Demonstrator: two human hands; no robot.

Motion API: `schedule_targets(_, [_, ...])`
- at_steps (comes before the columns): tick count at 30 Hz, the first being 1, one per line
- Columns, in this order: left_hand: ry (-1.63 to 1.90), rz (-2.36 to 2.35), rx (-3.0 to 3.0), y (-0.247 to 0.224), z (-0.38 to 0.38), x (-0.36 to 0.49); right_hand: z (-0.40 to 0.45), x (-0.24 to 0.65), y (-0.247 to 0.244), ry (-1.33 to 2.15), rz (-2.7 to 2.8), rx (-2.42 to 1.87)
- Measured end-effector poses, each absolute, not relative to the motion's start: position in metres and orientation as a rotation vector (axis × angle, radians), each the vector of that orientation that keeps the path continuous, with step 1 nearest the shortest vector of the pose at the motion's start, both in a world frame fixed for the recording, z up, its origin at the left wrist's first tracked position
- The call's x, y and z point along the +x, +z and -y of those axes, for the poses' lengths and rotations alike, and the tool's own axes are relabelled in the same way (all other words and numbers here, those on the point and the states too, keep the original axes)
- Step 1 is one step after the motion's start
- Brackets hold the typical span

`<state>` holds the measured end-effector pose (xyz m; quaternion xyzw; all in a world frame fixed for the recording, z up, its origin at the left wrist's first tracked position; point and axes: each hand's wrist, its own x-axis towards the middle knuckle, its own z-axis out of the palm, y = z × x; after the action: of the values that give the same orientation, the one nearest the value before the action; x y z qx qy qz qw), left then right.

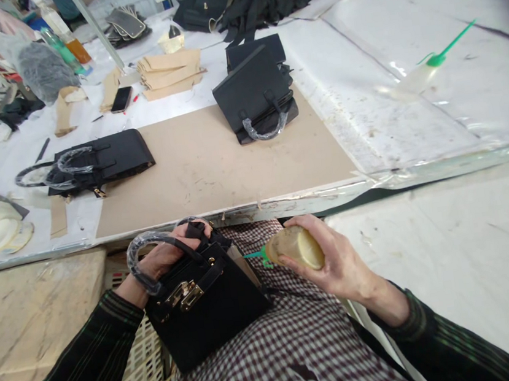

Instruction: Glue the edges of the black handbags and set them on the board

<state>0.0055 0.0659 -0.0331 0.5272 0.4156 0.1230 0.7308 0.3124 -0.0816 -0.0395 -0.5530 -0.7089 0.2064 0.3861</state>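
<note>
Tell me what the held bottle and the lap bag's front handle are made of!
The bottle looks like smooth plastic, cloudy but showing yellowish stuff inside. The handle wears shiny, crinkly clear film, probably plastic; underneath, maybe leather or imitation.

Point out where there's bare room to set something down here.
The tan board looks bare between the black bag at left and the stacked bags; so does the white surface right of the right hand. Crowded: upper left, around the phone and tan strips.

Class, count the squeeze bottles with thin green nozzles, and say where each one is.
2: one held bottle in the right hand, its nozzle pointing at the black handbag; one spare bottle on the table's right side. Others may be hidden.
</note>
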Motion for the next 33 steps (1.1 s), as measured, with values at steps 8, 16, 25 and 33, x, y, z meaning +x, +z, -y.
schedule_targets(8, [0.275, -0.93, 1.157, -0.028, -0.062, 0.009, 0.093, 0.314, -0.052, 0.746, 1.889, -1.45])
schedule_targets(16, [0.272, -0.907, 1.276, 0.0, -0.055, 0.011, 0.09, 0.315, -0.042, 1.051, 1.738, -1.631])
schedule_targets(25, [0.187, -0.955, 1.549, 0.057, -0.029, -0.011, 0.097, 0.337, -0.038, 0.906, 1.191, -1.761])
schedule_targets(33, [0.261, -0.981, 1.686, 0.011, -0.003, -0.015, 0.093, 0.325, -0.064, 0.831, 1.426, -1.738])
